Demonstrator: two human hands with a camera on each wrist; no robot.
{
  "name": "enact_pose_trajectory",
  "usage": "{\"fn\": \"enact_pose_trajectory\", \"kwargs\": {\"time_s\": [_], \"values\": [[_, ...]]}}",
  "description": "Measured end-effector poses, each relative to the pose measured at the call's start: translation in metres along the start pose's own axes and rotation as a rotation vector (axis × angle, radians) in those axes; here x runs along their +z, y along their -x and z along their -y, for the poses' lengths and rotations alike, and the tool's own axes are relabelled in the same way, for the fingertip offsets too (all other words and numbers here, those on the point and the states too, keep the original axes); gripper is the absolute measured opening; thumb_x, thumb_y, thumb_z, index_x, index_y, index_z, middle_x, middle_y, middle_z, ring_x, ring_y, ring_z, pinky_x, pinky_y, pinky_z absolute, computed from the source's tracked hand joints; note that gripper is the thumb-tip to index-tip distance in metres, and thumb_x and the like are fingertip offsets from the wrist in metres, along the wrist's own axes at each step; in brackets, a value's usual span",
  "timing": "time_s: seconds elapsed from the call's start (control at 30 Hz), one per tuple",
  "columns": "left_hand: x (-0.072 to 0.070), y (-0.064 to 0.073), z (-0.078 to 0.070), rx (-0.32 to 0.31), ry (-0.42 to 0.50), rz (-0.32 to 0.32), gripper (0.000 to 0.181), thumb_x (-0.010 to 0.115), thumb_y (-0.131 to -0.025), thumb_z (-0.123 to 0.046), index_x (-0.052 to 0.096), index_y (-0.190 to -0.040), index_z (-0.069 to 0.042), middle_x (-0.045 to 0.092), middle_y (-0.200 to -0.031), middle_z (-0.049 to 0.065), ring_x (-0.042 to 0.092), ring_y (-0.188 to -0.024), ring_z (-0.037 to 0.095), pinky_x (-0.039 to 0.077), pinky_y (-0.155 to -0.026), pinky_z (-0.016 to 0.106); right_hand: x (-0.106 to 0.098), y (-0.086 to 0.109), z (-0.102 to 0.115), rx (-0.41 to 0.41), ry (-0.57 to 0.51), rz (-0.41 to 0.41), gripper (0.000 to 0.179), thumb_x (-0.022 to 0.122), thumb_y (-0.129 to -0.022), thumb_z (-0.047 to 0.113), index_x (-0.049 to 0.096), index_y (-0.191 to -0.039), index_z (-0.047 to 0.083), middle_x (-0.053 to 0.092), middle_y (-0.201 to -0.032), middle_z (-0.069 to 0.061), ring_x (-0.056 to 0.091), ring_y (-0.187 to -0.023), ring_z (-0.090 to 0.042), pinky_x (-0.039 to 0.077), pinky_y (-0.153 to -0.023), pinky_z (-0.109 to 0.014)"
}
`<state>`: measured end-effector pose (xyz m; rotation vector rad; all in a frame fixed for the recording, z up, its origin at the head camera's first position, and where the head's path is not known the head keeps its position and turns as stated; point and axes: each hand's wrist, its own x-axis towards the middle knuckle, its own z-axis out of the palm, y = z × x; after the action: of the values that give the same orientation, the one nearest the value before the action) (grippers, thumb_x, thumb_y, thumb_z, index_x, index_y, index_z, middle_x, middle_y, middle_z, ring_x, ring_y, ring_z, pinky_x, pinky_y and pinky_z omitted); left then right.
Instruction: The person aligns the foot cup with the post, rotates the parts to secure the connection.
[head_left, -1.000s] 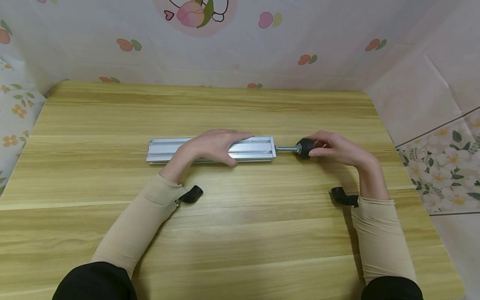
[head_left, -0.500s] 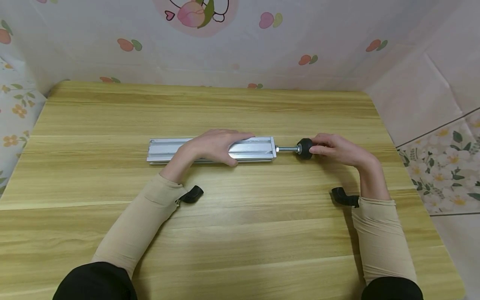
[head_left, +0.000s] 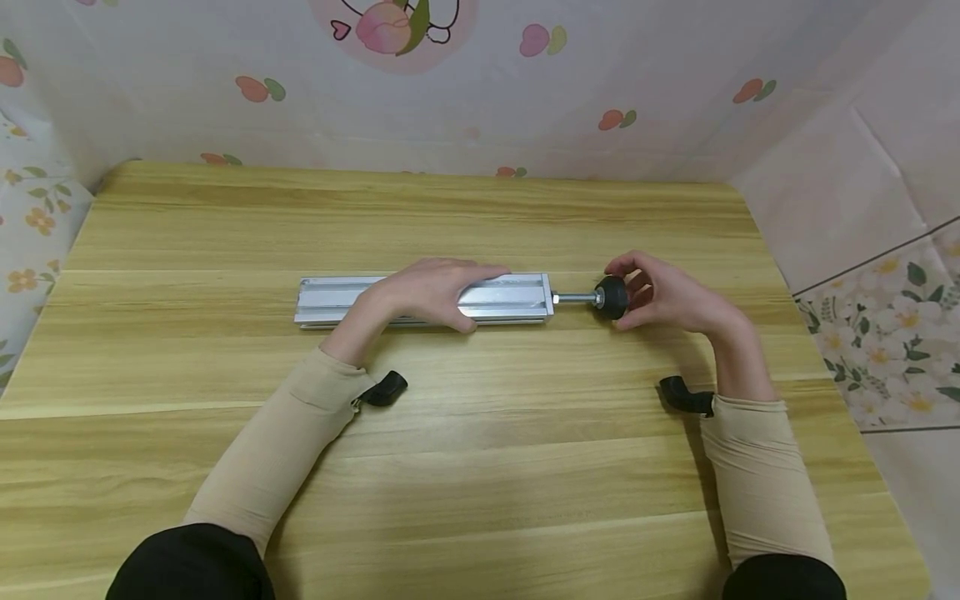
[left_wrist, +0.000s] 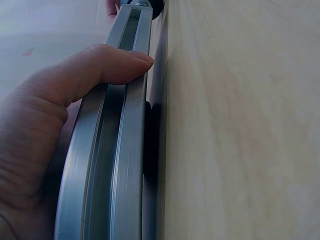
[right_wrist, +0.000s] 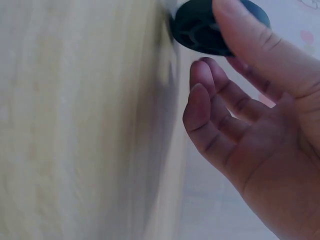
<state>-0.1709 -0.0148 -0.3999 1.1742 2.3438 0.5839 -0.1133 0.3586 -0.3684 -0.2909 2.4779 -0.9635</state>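
Note:
A silver aluminium profile [head_left: 501, 298] with slots lies lengthwise on the wooden table. My left hand [head_left: 427, 292] grips it from above, thumb along the near side and fingers over the far side. In the left wrist view the thumb [left_wrist: 115, 65] crosses the slotted face. From the profile's right end a threaded rod [head_left: 576, 297] with nuts sticks out, carrying a round black levelling foot [head_left: 612, 297]. My right hand [head_left: 667, 292] holds the foot by its rim, index finger above and thumb below. In the right wrist view the thumb overlaps the foot's ribbed underside [right_wrist: 202, 32]; the other fingers curl below it.
The wood-grain table [head_left: 480, 467] spreads around the profile. Patterned sheets [head_left: 465, 108] hang behind it and at both sides. A black camera mount [head_left: 384, 389] juts from the left sleeve, another black mount [head_left: 684, 395] from the right.
My right hand went from pinching the foot's outer face to a wider spread around its rim, index finger now higher and thumb lower. The left hand and profile stay put.

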Motion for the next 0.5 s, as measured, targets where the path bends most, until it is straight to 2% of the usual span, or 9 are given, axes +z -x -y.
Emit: {"fn": "enact_pose_trajectory", "kwargs": {"time_s": [0.27,0.5], "values": [[0.0005,-0.0003,0.0009,-0.002,0.003,0.003,0.093,0.069,-0.079,-0.033,0.029,-0.163,-0.032,0.044,-0.163,-0.001,0.042,-0.151,0.021,0.035,-0.122,0.048,0.0036,-0.0011,0.0021,-0.017,0.041,-0.042,0.071,0.089,-0.076,0.005,0.049,-0.135,0.002,0.061,-0.128,-0.019,0.068,-0.103,-0.026,0.055,-0.081,-0.019],[0.0010,-0.0007,0.0017,-0.007,0.000,0.008,0.092,0.068,-0.079,-0.033,0.029,-0.163,-0.032,0.042,-0.164,-0.001,0.040,-0.152,0.021,0.035,-0.123,0.047,0.0006,0.0013,-0.0017,-0.026,0.060,-0.035,0.061,0.082,-0.084,0.008,0.053,-0.138,0.002,0.063,-0.128,-0.019,0.063,-0.103,-0.021,0.051,-0.082,-0.019]]}}
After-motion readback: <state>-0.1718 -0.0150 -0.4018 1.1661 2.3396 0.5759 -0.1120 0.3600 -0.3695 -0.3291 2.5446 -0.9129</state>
